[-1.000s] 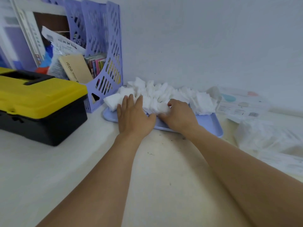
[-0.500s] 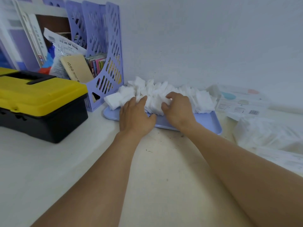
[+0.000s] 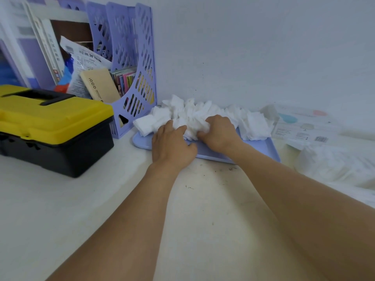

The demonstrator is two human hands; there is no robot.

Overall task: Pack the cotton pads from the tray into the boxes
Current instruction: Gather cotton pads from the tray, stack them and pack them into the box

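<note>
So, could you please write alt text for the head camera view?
Two bare hands, the left hand and right hand, gather a bunch of white cotton pads on a lilac tray against a wall. A yellow-lidded toolbox and a lilac file rack stand to the left.

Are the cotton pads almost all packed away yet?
Not yet. Nothing looks packed: the cotton pads are still heaped on the purple tray. Right now the left hand and right hand are gathering a bunch from the middle. Everything else waits, and the box beside the tray looks untouched.
</note>
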